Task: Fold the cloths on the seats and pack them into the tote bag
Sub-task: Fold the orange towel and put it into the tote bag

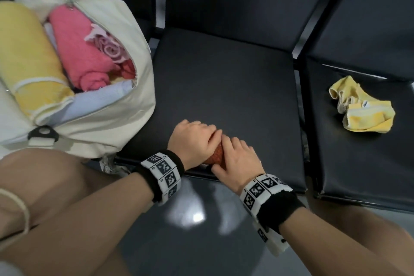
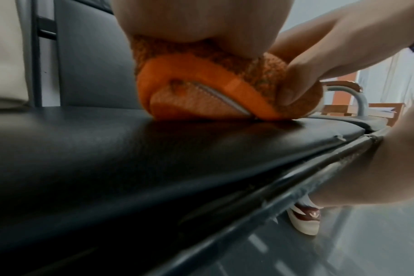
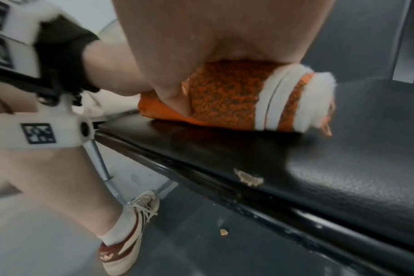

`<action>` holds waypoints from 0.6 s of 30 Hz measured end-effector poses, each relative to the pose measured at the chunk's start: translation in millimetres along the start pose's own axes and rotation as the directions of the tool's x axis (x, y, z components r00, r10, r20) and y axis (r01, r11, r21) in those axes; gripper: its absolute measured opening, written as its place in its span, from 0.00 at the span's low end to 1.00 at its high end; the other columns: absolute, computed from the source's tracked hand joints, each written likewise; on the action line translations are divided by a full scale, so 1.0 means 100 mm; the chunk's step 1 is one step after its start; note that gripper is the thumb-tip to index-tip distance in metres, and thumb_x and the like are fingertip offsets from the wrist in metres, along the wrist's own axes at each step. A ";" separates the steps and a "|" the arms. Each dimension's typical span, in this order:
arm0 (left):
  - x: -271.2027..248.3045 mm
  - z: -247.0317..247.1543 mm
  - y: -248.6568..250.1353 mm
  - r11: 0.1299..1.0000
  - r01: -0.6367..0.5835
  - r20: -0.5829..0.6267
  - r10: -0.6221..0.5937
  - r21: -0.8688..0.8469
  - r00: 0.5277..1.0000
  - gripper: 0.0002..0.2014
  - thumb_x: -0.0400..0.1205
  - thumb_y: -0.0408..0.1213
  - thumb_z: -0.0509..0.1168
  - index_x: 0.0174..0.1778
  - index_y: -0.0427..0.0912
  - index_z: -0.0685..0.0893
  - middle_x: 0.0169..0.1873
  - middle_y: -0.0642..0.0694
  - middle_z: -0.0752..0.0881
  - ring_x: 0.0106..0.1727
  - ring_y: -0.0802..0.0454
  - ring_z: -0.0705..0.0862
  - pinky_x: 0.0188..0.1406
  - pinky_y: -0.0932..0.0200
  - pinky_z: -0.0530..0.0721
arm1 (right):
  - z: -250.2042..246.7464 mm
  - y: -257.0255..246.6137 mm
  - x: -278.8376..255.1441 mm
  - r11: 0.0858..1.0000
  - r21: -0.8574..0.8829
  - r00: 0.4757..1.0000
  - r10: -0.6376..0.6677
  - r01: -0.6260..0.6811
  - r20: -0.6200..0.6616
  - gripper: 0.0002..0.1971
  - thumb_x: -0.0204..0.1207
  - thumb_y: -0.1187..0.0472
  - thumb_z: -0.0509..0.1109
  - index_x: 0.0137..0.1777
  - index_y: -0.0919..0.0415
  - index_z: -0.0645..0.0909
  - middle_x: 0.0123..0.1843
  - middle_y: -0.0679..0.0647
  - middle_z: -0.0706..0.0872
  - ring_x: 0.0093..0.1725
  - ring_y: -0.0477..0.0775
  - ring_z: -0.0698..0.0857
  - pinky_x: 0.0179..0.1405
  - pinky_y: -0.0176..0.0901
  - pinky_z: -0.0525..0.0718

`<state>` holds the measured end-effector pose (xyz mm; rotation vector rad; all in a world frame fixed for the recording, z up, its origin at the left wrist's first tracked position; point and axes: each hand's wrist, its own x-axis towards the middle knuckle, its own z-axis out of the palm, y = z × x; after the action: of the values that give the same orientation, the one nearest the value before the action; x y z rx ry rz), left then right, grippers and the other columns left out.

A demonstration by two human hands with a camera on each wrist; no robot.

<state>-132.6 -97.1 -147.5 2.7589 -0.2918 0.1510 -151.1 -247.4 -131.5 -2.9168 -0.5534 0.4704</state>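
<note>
On black padded middle seat, left hand and right hand both curl around rolled orange terry cloth, gripping it; cream fabric tote bag lies beside.

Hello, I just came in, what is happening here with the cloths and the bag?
A person is rolling an orange cloth on the middle seat. The left hand and the right hand both grip it near the front edge. The tote bag stands on the seat to the left, open, already holding a yellow roll and a pink roll. One crumpled yellow cloth waits on the right seat.
</note>
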 end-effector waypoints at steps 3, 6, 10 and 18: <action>-0.12 -0.10 0.08 0.997 0.034 0.047 -0.031 -0.065 0.998 0.18 0.82 0.52 0.54 0.38 0.49 0.86 0.38 0.52 0.89 0.46 0.49 0.85 0.50 0.49 0.73 | -0.08 -0.06 -0.12 0.991 0.108 0.991 0.061 -0.074 0.117 0.27 0.74 0.46 0.66 0.70 0.57 0.67 0.62 0.57 0.81 0.60 0.61 0.82 0.59 0.50 0.79; -0.26 -0.27 0.13 0.987 0.119 -0.059 -0.126 -0.110 0.990 0.19 0.78 0.54 0.58 0.57 0.49 0.85 0.58 0.48 0.83 0.66 0.45 0.77 0.67 0.44 0.72 | -0.23 -0.14 -0.20 0.927 0.305 0.967 0.165 -0.219 0.192 0.21 0.74 0.47 0.69 0.59 0.57 0.71 0.56 0.60 0.86 0.56 0.64 0.85 0.53 0.48 0.81; -0.34 -0.83 0.12 0.954 0.197 -0.229 -0.248 -0.227 0.941 0.25 0.76 0.51 0.63 0.66 0.43 0.82 0.66 0.43 0.76 0.70 0.42 0.73 0.74 0.44 0.73 | -0.65 -0.37 -0.12 0.805 0.541 0.965 0.253 -0.245 0.061 0.20 0.74 0.47 0.72 0.59 0.57 0.77 0.54 0.58 0.87 0.56 0.61 0.86 0.51 0.43 0.81; -0.36 -2.00 -0.33 0.762 0.327 -0.244 -0.528 -0.560 0.813 0.31 0.84 0.48 0.67 0.82 0.47 0.68 0.70 0.49 0.72 0.70 0.53 0.74 0.74 0.59 0.70 | -1.51 -1.51 0.35 0.707 0.703 0.983 0.060 0.081 -0.174 0.20 0.74 0.43 0.72 0.59 0.54 0.81 0.48 0.49 0.87 0.41 0.45 0.83 0.33 0.30 0.76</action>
<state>-174.1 12.0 21.6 2.1375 0.3830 0.4300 -121.7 -106.2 29.4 -2.1682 -0.2679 0.3070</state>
